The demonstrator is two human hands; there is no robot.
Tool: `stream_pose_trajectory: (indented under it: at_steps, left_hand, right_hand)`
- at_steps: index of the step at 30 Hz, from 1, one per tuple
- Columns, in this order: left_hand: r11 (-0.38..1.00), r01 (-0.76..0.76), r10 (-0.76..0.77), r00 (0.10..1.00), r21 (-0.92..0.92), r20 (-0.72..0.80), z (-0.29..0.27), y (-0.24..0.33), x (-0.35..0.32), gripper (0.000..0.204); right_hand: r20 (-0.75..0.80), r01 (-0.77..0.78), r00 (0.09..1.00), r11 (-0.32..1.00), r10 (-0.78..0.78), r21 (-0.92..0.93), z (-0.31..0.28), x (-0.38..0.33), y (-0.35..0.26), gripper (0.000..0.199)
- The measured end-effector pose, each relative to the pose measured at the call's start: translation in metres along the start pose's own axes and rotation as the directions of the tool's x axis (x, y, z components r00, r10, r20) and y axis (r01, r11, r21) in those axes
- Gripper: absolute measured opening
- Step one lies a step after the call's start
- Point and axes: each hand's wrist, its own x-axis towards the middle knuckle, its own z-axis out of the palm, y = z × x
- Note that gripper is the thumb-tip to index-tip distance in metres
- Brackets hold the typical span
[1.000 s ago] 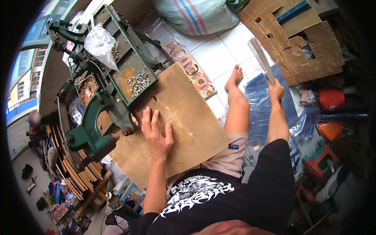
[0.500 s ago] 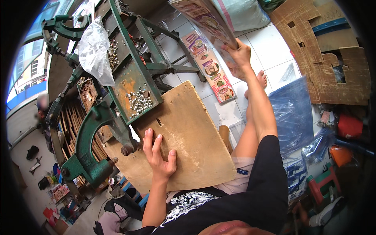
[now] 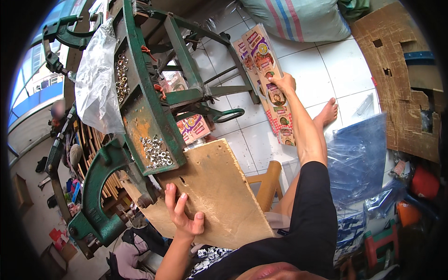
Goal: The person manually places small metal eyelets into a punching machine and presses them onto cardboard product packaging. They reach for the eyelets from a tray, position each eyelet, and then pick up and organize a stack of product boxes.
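Left hand [image 3: 187,225] rests loosely spread on wooden board [image 3: 224,191]; right hand [image 3: 286,85] grips printed strips [image 3: 262,56] at tiled floor [image 3: 305,70]. Probably stacking step; next move calls for aligning edges.

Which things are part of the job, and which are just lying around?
Part of the job:
printed sheets, in the right hand
wooden board, under the left hand
green machine by the board, perhaps

Seemingly just lying around:
striped sack
blue plastic sheet
brown panel with holes

Right hand [image 3: 284,85] lowered, bringing printed sheets [image 3: 267,60] down over matching pile [image 3: 246,57].
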Motion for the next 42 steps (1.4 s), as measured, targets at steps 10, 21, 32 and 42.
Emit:
stream_pose_trajectory:
  at_steps: [10,21,32,42]
  left_hand:
    - [1.0,-0.015,0.015,1.0,0.02,-0.001,0.004,0.001,0.001,0.058]
    - [0.998,-0.009,0.009,1.0,0.064,0.005,-0.001,0.003,0.0,0.057]
    - [0.996,-0.012,0.012,1.0,0.084,-0.008,-0.002,0.002,-0.003,0.057]
    - [0.997,-0.02,0.019,1.0,0.075,0.005,-0.001,0.002,-0.001,0.057]
  right_hand:
    - [0.12,0.031,0.991,0.966,-0.063,0.255,0.049,0.067,0.044,0.077]
    - [0.196,0.091,0.966,0.931,-0.169,0.354,0.073,0.071,0.13,0.095]
    - [0.044,0.051,0.998,0.964,-0.041,-0.261,0.105,0.015,0.088,0.117]
    - [0.094,0.152,0.988,0.907,-0.125,-0.393,0.099,0.014,0.083,0.092]
